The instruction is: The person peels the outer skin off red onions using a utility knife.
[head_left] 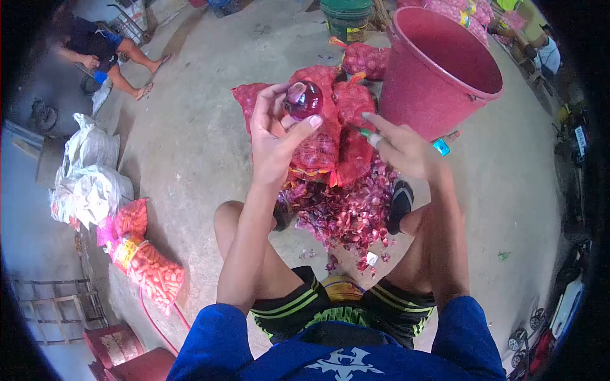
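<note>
My left hand (pixel 274 130) is raised, with its fingers and thumb closed around a peeled, shiny red onion (pixel 310 101). To the right and slightly lower, my right hand (pixel 405 147) is closed on a small green tool (pixel 365 132); its blade or tip cannot be made out. Beyond both hands stand red mesh sacks of onions (pixel 314 149), packed close together. On the floor below them, between my feet, lies a heap of purple onion skins (pixel 349 213). The onion and the green tool are apart.
A big red tub (pixel 406 89) stands right of the sacks, a blue phone (pixel 441 147) near its base. Behind is a green bucket (pixel 346 16). White sacks (pixel 95 190) and a mesh sack of carrots (pixel 152 273) lie left. Another person (pixel 105 51) sits upper left.
</note>
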A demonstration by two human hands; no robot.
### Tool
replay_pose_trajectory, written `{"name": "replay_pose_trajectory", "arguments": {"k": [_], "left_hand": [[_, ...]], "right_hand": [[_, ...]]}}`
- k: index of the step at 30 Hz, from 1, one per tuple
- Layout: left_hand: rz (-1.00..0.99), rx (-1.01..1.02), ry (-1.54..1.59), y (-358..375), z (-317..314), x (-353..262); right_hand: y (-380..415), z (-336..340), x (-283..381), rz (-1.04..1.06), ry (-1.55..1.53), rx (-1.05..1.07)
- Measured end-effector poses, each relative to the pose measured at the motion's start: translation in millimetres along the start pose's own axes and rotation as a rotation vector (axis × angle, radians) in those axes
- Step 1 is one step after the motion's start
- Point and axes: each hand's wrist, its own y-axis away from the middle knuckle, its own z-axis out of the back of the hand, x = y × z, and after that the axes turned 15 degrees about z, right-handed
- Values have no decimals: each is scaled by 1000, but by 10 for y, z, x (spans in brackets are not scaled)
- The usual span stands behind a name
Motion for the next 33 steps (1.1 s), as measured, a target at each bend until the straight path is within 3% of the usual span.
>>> {"name": "replay_pose_trajectory", "arguments": {"k": [5, 8, 17, 24, 27, 28, 30, 33], "left_hand": [[-12, -101, -13, -36, 26, 30], [-35, -156, -103, -23, -39, 19], [-131, -56, -254, 15, -96, 43], [-129, 9, -124, 48, -48, 27], [-204, 34, -207, 58, 26, -4], [-248, 128, -161, 56, 38, -12], [-283, 239, -111, 83, 40, -19], [-204, 180, -78, 62, 78, 1]], "right_hand": [[-2, 151, 374, 258, -329, -268], [-63, -22, 401, 402, -297, -381], [-128, -121, 497, 410, -220, -441], [-135, -165, 446, 502, -78, -521], [-135, -102, 387, 489, -52, -488], [-151, -86, 316, 483, -44, -477], [-242, -24, 36, 148, -112, -395], [-159, 64, 90, 145, -296, -490]]}}
